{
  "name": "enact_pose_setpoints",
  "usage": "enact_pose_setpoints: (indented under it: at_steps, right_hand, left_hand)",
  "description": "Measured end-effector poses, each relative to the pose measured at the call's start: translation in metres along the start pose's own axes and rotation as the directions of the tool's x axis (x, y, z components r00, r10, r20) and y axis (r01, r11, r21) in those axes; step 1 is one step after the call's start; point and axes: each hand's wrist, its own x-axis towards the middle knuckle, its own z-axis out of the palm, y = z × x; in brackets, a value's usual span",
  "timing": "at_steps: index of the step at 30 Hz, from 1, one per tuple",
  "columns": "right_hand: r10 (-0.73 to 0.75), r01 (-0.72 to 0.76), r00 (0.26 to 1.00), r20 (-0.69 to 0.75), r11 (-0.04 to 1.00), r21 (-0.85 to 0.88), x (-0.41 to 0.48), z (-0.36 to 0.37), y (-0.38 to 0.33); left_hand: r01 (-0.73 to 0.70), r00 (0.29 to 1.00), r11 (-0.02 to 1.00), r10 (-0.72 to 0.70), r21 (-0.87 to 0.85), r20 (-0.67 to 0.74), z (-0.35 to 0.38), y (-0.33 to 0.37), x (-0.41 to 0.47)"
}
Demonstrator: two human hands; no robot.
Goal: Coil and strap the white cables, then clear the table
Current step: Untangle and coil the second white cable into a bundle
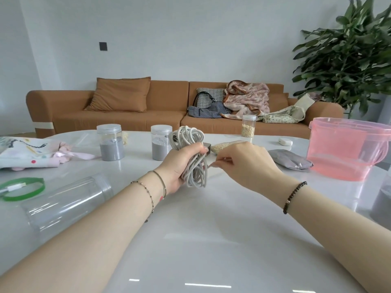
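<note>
**Coil in hand over the white table**

Head view: the left hand [179, 166] is wrapped tight round the white cable coil [187, 142], fingers curled about its middle and thumb across the front. The bundle stands upright just above the table [190, 229], with loops bulging out above and below the fist. The right hand [243, 163] is close in beside it, thumb and fingertips pinched on a thin strand [212, 165] at the coil's right edge. Cable tail or tie, I cannot tell from here.

Behind the coil stand two lidded jars of grey powder [111, 142], with a taller jar of pale grain [248, 125] farther back. A pink plastic tub [347, 149] sits at the right, and a grey pouch [289, 160] lies just beside it. On the left a clear plastic cylinder [67, 204] lies on its side near a green band [23, 188]. Printed cloth [27, 153] is heaped beyond those.
</note>
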Motion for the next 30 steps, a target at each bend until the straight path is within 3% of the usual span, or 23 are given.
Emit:
enact_pose_setpoints:
  at_steps: [6, 12, 20, 23, 27, 30]
  right_hand:
    - [-0.142, 0.166, 0.978, -0.156, 0.973, 0.158, 0.002, 0.002, 0.005]
    - [-0.182, 0.287, 0.951, -0.251, 0.823, 0.490, 0.001, 0.001, -0.005]
    - [-0.221, 0.344, 0.934, -0.280, 0.766, 0.544, 0.001, -0.002, -0.005]
    - [-0.173, 0.343, 0.918, -0.357, 0.800, 0.493, -0.001, -0.001, -0.005]
    - [-0.095, 0.354, 0.872, -0.481, 0.801, 0.483, 0.002, -0.005, -0.002]
    - [-0.061, 0.349, 0.875, -0.480, 0.768, 0.537, 0.004, -0.008, -0.004]
  left_hand:
    - [-0.022, 0.999, 0.997, 0.019, -0.074, -0.039, -0.006, -0.004, 0.010]
    - [-0.046, 0.999, 0.998, 0.046, -0.036, -0.003, -0.006, -0.004, 0.010]
    - [0.012, 0.972, 1.000, -0.014, 0.013, 0.233, 0.002, 0.000, 0.000]
    - [0.103, 0.946, 0.994, -0.090, -0.024, 0.310, 0.001, 0.000, -0.001]
    - [0.117, 0.932, 0.983, -0.060, -0.142, 0.358, 0.004, 0.004, -0.006]
    - [0.136, 0.924, 0.977, -0.067, -0.161, 0.377, 0.008, 0.005, -0.011]
